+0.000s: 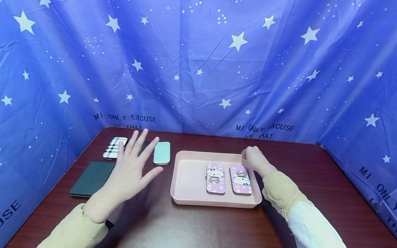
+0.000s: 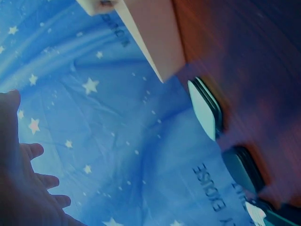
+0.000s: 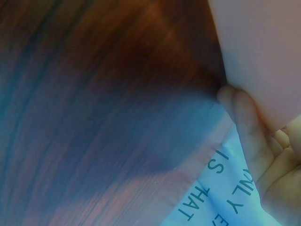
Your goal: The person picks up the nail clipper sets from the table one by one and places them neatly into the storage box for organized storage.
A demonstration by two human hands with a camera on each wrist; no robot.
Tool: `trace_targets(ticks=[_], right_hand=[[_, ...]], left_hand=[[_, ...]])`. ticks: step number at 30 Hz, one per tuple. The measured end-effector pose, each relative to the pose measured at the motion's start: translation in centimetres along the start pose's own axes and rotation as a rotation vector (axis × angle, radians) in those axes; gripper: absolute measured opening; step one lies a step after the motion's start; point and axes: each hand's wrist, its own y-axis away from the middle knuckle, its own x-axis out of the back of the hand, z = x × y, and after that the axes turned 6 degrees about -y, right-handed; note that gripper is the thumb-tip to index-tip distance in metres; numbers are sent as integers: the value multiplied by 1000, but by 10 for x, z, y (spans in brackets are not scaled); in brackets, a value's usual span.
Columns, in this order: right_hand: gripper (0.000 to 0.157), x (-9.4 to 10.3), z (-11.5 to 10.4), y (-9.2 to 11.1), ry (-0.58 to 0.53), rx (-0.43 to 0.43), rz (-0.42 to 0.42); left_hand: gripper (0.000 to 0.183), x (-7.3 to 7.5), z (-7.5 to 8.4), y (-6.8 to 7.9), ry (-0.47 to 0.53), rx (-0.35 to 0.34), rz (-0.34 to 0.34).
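My right hand (image 1: 256, 159) holds the far right corner of a shallow pink tray (image 1: 189, 182), its fingers curled at the wall; the right wrist view has the fingers (image 3: 247, 117) against that wall. Two flat cases with a cat print, a left one (image 1: 215, 184) and a right one (image 1: 243, 187), lie inside the tray. To the tray's left my left hand (image 1: 130, 172) hovers with fingers spread, holding nothing. Beyond it are a mint case (image 1: 162, 153) and a dark case (image 2: 243, 168), the latter partly hidden by the fingers in the head view.
A plaid case (image 1: 112, 148) lies at the back left of the brown table (image 1: 194, 227). In front of it is a dark green flat, book-like item (image 1: 91, 176), partly behind the left hand. Blue star-print cloth (image 1: 200, 90) hangs around the table's back and sides.
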Motion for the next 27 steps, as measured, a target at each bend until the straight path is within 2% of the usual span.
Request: trace_targets(ticks=[7,12,18,24,27], right_hand=[[15,-1,1,0,0,-10,1],[16,-1,1,0,4,3,3],[17,1,0,0,12,2,3],[13,1,-1,0,7,-5,-7],[12,0,-2,0,3,-11,-10]], left_hand=[[73,-3,-24,4,-18,60,18],[75,-3,-39,8,-20,118,2],[78,-2,-56,13,-21,190,-47],[81,-7,-81,22,-39,267,-108],[84,-9,-92,26,-46,321,-162]])
